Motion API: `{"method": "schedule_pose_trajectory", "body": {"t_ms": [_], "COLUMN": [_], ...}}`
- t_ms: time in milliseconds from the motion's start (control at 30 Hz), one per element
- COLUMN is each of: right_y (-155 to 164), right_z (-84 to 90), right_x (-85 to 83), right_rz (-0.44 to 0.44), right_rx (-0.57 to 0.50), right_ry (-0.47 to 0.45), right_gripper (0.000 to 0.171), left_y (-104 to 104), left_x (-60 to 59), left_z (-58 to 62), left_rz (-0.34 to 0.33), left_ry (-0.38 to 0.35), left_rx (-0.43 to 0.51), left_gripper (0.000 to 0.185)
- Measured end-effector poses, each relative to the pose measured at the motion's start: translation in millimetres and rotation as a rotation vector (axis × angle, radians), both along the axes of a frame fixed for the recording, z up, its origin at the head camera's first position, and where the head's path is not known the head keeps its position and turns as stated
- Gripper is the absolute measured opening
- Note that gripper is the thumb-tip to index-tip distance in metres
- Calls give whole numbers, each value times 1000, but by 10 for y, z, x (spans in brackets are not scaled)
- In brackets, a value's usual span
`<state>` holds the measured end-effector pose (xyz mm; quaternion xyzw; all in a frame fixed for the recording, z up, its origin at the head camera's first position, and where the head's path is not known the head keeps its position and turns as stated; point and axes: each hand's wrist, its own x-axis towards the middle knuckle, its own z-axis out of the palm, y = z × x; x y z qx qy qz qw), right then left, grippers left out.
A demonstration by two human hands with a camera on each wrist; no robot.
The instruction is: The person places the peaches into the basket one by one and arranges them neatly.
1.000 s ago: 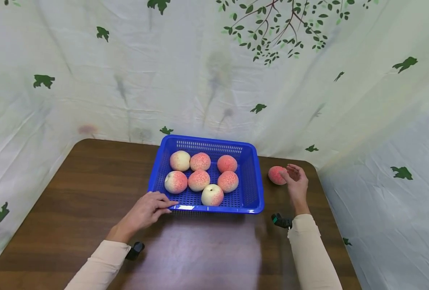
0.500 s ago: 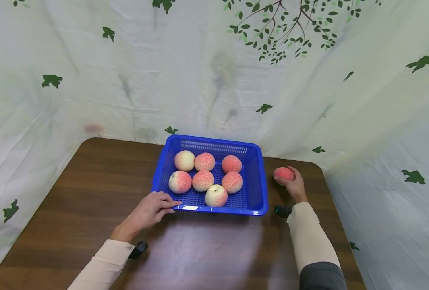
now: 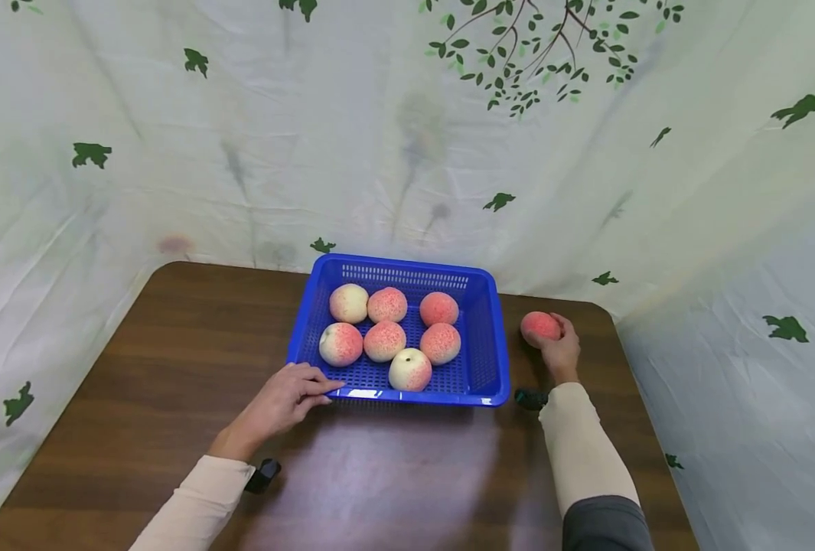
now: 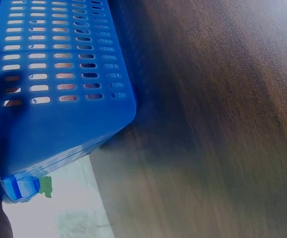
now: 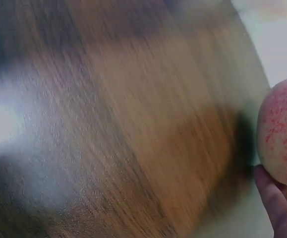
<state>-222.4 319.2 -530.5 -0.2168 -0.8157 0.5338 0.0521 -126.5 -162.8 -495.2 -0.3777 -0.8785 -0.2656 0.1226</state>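
Observation:
A blue slotted basket (image 3: 484, 360) stands at the back middle of the brown table (image 3: 138, 367) and holds several pink peaches (image 3: 385, 340). My left hand (image 3: 290, 398) rests on the table with its straight fingers touching the basket's near left rim, whose wall (image 4: 59, 64) fills the left wrist view. To the right of the basket my right hand (image 3: 560, 348) grips one loose peach (image 3: 539, 326) just above the table. That peach (image 5: 282, 134) shows at the right edge of the right wrist view with a fingertip (image 5: 269, 193) under it.
A white cloth printed with green leaves (image 3: 407, 130) hangs close behind and to both sides of the table. The table's right edge (image 3: 637, 398) runs just beyond my right hand. Bare wood lies to the left of the basket and in front of it.
My right hand reached the loose peach with open fingers, closed round it and lifted it slightly. The left hand and the basket have stayed put.

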Motion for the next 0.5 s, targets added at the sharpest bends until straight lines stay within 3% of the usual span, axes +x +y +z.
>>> {"method": "schedule_pose_trajectory", "body": {"t_ms": [233,500], "right_y": [-13,-81], "right_z": [111,468], "right_x": [106,340], "right_rz": [-48,-33], "right_rx": [-168,-279], "right_ry": [107,193], "right_gripper": [68,64], "left_y": [0,5], "left_x": [3,3], "left_z": [15,49], "left_rz": [11,9], "left_ry": [-1,-23], "left_rx": [-6,-25], "left_gripper": [30,30]}}
